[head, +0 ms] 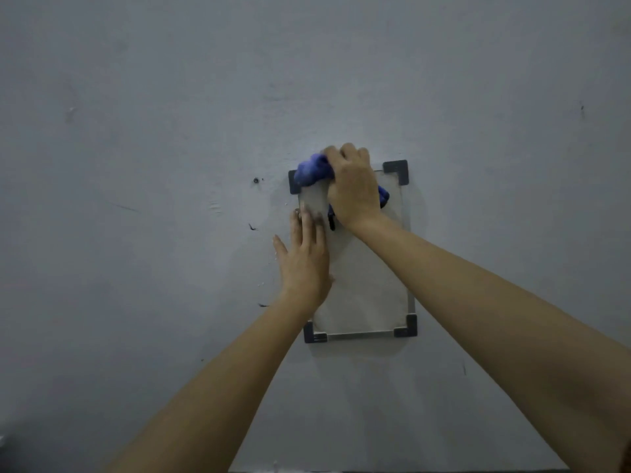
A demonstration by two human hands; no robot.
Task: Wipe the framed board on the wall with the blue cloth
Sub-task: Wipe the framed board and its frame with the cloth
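Note:
A small framed board (367, 288) with a pale surface, thin metal edges and dark plastic corners hangs upright on the grey wall. My right hand (351, 189) is shut on the bunched blue cloth (312, 170) and presses it against the board's upper left part, near the top edge. More of the cloth shows at the right of that hand. My left hand (305, 261) lies flat with fingers spread on the board's left edge, half on the wall. A dark mark (331, 221) shows on the board just below my right hand.
The grey wall (170, 165) fills the view. A small screw or hole (256, 180) sits left of the board's top corner. A few dark scuffs mark the wall left of the board.

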